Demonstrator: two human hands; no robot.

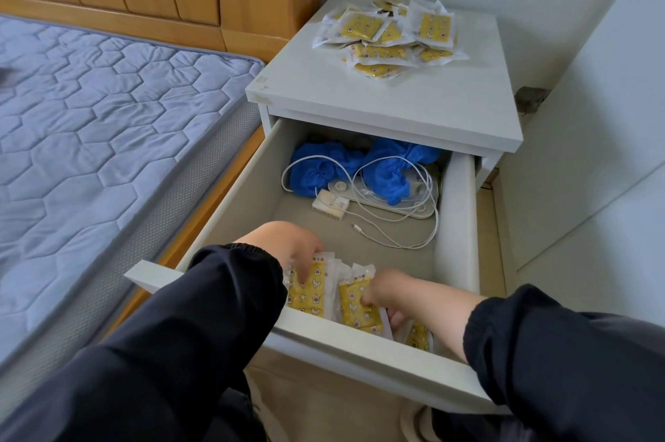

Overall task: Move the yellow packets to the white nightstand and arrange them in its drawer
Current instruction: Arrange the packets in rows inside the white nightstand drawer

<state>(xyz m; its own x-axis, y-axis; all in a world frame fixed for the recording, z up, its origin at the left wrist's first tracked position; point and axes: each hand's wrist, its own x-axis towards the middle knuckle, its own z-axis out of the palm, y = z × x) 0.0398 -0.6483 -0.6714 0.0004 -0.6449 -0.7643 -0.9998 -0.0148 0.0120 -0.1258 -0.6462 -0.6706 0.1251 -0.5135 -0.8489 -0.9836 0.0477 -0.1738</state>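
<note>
Fingers of left hand and right hand each grip yellow packets inside drawer front.

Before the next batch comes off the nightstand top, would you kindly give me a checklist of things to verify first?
1. Drawer open wide enough: ok.
2. Left hand free: not ok, it holds a drawer packet.
3. Right hand free: not ok, it pinches a second packet.
4. White cable clear of the packet row: ok.
5. Pile on the nightstand top all moved: not ok.
</note>
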